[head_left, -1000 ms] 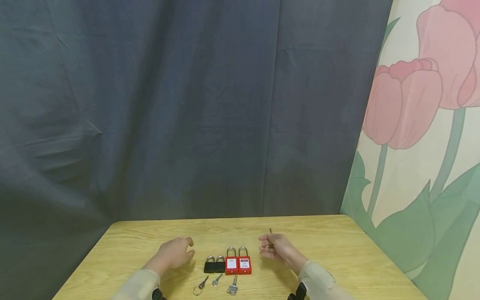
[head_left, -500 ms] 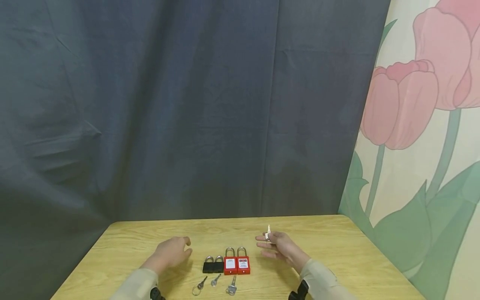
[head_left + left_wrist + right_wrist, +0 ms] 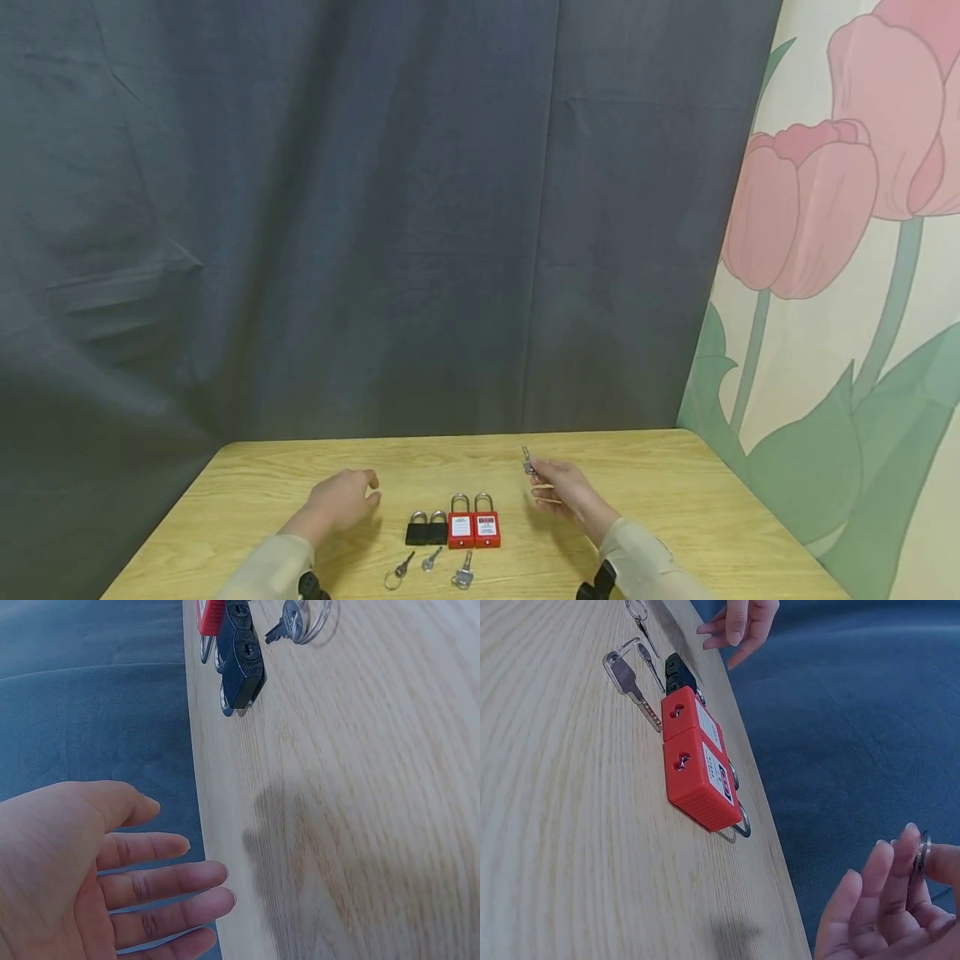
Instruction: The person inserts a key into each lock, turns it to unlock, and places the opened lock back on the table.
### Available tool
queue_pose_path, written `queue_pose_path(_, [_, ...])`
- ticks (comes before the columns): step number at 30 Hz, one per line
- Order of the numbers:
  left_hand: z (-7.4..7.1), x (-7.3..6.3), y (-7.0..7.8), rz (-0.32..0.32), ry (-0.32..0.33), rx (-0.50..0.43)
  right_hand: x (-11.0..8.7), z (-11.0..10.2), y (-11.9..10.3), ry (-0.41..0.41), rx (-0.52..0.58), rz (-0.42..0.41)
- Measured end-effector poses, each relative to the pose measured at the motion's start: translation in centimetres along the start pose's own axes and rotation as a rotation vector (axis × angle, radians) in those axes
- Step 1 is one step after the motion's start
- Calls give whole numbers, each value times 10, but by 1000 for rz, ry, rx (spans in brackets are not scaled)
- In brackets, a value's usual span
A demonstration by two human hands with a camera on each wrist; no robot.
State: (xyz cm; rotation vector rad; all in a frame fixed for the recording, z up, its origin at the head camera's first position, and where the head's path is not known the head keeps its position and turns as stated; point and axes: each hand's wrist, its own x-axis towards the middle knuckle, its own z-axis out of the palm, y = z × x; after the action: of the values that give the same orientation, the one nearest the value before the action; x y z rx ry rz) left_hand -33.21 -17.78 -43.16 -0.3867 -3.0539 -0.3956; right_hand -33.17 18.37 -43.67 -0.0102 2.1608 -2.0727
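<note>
My right hand pinches a small silver key between thumb and forefinger, over the table to the right of the padlocks. The key's blade points up and away in the head view; the right wrist view shows its ring-like edge at the fingertips. My left hand hovers left of the padlocks, its fingers spread and relaxed with nothing in them. Between the hands lie two red padlocks with white labels, side by side with two smaller black padlocks. All of their shackles point away from me.
Three keys lie on the near side of the padlocks: one with a ring, a small silver one and a larger silver one. Beneath is a wooden table. A dark curtain hangs behind it, and a tulip-painted wall stands right.
The key in my right hand has turned and come further into view, tilting left. My right fingers spread, then drew in again. My left hand has drifted slightly left.
</note>
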Motion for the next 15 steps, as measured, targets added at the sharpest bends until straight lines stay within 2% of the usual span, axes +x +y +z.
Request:
queue_pose_path(4, [0, -1, 1, -7, -4, -2, 2, 1, 1, 8, 5, -15])
queue_pose_path(11, [-1, -1, 1, -3, -2, -2, 2, 5, 4, 10, 171, 6])
queue_pose_path(15, [0, -1, 0, -3, 2, 1, 2, 4, 2, -47, 144, 13])
